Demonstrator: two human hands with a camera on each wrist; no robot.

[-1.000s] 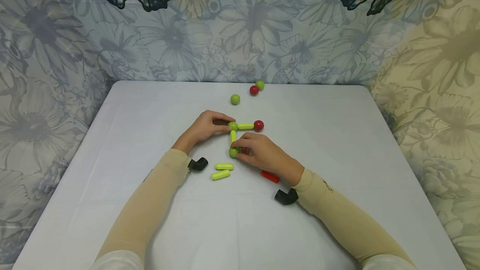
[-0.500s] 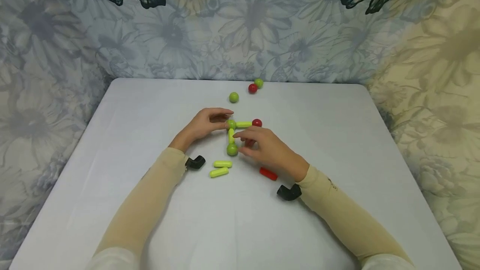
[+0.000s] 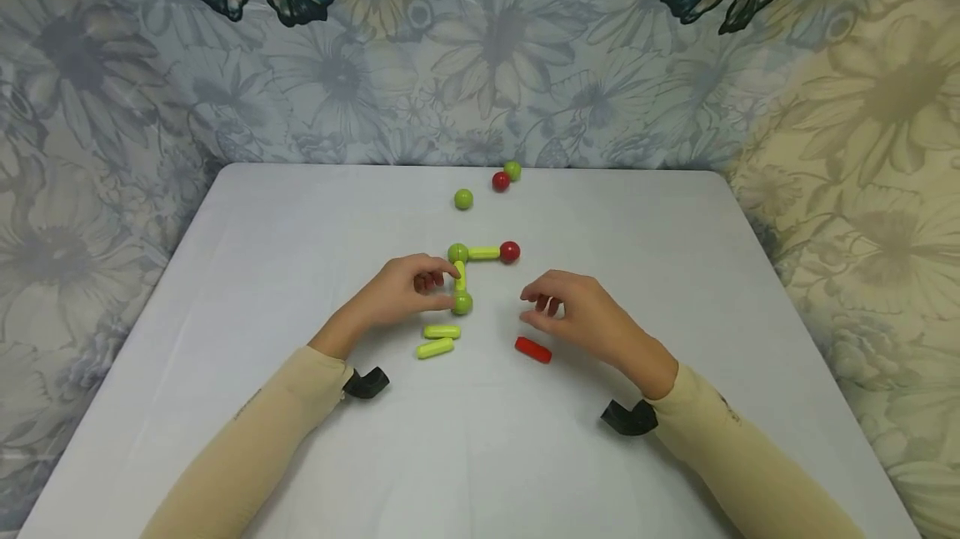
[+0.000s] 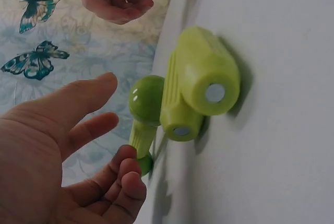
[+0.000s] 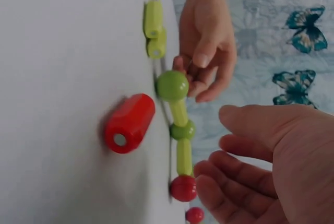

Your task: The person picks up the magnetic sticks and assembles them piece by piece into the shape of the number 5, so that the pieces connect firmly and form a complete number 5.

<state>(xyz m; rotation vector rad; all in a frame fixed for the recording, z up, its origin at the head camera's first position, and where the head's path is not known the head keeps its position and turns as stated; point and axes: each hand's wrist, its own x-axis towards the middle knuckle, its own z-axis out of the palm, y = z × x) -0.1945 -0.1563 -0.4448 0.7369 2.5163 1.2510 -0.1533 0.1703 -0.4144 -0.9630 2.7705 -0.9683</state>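
Observation:
An L-shaped chain of magnetic sticks and balls lies on the table: a near green ball [image 3: 462, 303], a yellow-green stick [image 3: 461, 276], a corner green ball [image 3: 457, 252], another yellow-green stick [image 3: 483, 253] and a red ball [image 3: 510, 252]. My left hand [image 3: 408, 289] hovers at the chain's left, beside the near ball; in the left wrist view its thumb and fingers are parted with nothing gripped. My right hand [image 3: 581, 314] is loosely curled and holds nothing, just above and right of a red stick [image 3: 533, 350]. That stick shows a metal disc in its end.
Two loose yellow-green sticks [image 3: 438, 341] lie in front of the chain, touching or nearly so. Farther back are a lone green ball [image 3: 463, 199], a red ball [image 3: 501, 182] and a green ball [image 3: 512, 170] close together. A flower-patterned backdrop [image 3: 495, 64] stands behind the white table.
My right hand has let go of the near green ball and moved right. My left hand has left the corner ball and come nearer, beside the near ball.

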